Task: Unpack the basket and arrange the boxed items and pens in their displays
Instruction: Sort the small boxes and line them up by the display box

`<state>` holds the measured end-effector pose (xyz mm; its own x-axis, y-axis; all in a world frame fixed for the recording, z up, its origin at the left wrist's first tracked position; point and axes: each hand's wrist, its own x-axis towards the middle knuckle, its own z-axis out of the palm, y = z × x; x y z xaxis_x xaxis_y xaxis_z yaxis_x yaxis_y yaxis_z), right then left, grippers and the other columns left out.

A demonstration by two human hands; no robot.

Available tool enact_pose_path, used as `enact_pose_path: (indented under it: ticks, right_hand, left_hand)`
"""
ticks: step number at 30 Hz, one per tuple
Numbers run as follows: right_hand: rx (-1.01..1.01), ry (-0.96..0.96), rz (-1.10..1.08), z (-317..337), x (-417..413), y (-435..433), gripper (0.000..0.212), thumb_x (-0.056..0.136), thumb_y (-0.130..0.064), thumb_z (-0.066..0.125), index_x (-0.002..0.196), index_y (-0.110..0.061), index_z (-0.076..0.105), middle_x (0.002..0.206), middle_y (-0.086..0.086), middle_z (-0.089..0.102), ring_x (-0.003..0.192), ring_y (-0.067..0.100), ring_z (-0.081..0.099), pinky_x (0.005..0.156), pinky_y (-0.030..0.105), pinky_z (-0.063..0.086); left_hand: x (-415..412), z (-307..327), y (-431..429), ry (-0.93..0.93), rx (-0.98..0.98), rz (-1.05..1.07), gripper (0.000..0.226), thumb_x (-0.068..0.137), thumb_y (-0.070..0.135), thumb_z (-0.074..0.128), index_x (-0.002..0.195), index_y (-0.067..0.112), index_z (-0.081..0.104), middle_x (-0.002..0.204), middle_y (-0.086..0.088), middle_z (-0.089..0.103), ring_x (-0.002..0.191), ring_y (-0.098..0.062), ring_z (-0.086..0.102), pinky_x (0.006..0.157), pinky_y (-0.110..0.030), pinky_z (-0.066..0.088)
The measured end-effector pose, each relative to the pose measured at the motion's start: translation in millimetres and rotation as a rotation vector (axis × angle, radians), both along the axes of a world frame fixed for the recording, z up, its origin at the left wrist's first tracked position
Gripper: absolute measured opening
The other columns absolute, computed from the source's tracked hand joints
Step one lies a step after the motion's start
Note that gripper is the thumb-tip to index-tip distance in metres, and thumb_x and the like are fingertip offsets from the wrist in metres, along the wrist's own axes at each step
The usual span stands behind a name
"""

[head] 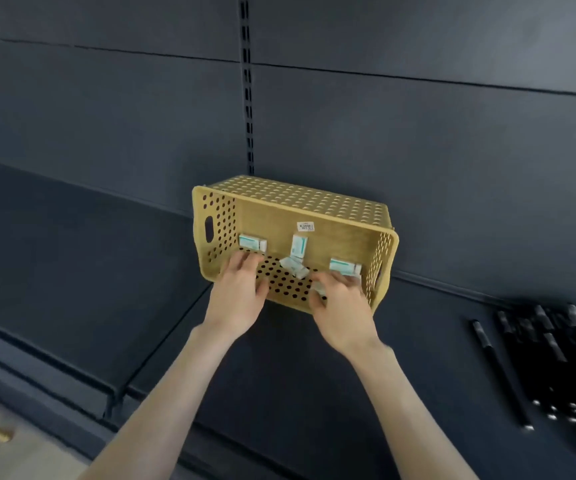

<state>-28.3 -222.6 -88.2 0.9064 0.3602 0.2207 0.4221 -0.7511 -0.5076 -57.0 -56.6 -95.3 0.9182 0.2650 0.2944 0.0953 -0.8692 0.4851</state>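
Basket tipped on side on shelf, mouth toward person; small boxes loose inside. Left hand loosely bent on lower wall, holding nothing seen. Right hand curled round one box. Boxes probably light, stiff card: pinch the long sides.

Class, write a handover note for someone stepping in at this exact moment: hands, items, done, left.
Left hand and right hand: both reach into the basket; grip unclear through blur.
Basket lies tipped on its side on the shelf, small boxes loose inside.
Done: pens out, lying loose on the shelf at right.
Left: take out the boxes, arrange boxes and pens in displays.
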Motion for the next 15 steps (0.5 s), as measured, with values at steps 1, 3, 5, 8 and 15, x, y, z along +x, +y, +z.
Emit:
enact_pose_path:
  ticks: [1, 3, 5, 8, 15]
  right_hand:
    - [-0.037, 0.015, -0.026, -2, 8, 5, 0.032, 0.093, -0.015, 0.046, 0.124, -0.018, 0.054, 0.123, 0.005, 0.056, 0.121, 0.032, 0.039, 0.091, 0.041, 0.045]
    - [-0.092, 0.061, -0.086, -6, 20, 15, 0.033, 0.093, -0.014, 0.044, 0.125, -0.017, 0.052, 0.125, 0.005, 0.054, 0.122, 0.033, 0.036, 0.095, 0.042, 0.042]
    - [-0.124, 0.097, -0.163, -10, 28, 22, 0.032, 0.093, -0.016, 0.043, 0.124, -0.013, 0.051, 0.127, 0.007, 0.051, 0.125, 0.033, 0.034, 0.100, 0.044, 0.039]
    - [-0.206, 0.109, -0.268, -17, 35, 31, 0.032, 0.096, -0.024, 0.041, 0.121, -0.007, 0.052, 0.133, 0.010, 0.042, 0.127, 0.036, 0.029, 0.107, 0.046, 0.031]
    - [-0.074, 0.144, -0.353, -23, 31, 27, 0.040, 0.091, -0.041, 0.055, 0.108, -0.006, 0.063, 0.133, 0.003, 0.031, 0.122, 0.027, 0.032, 0.105, 0.036, 0.032]
  left_hand:
    - [14, -1, 9, 0.012, 0.034, -0.019, 0.041, 0.093, 0.014, 0.055, 0.132, 0.009, 0.048, 0.137, -0.011, 0.041, 0.127, -0.030, 0.039, 0.103, -0.041, 0.037]
    - [37, -3, 24, 0.047, 0.111, -0.045, 0.049, 0.093, 0.017, 0.054, 0.139, 0.009, 0.040, 0.145, -0.012, 0.032, 0.135, -0.030, 0.028, 0.109, -0.041, 0.029]
    - [55, -5, 36, 0.095, 0.140, -0.058, 0.055, 0.094, 0.021, 0.053, 0.143, 0.009, 0.031, 0.149, -0.013, 0.025, 0.139, -0.031, 0.020, 0.110, -0.044, 0.028]
    - [73, -10, 46, 0.158, 0.113, -0.082, 0.057, 0.095, 0.023, 0.051, 0.144, 0.010, 0.026, 0.148, -0.015, 0.023, 0.138, -0.034, 0.019, 0.112, -0.045, 0.026]
    - [87, -25, 50, 0.132, 0.282, -0.108, 0.030, 0.095, 0.011, 0.052, 0.124, 0.003, 0.052, 0.132, -0.016, 0.043, 0.122, -0.034, 0.039, 0.101, -0.040, 0.039]
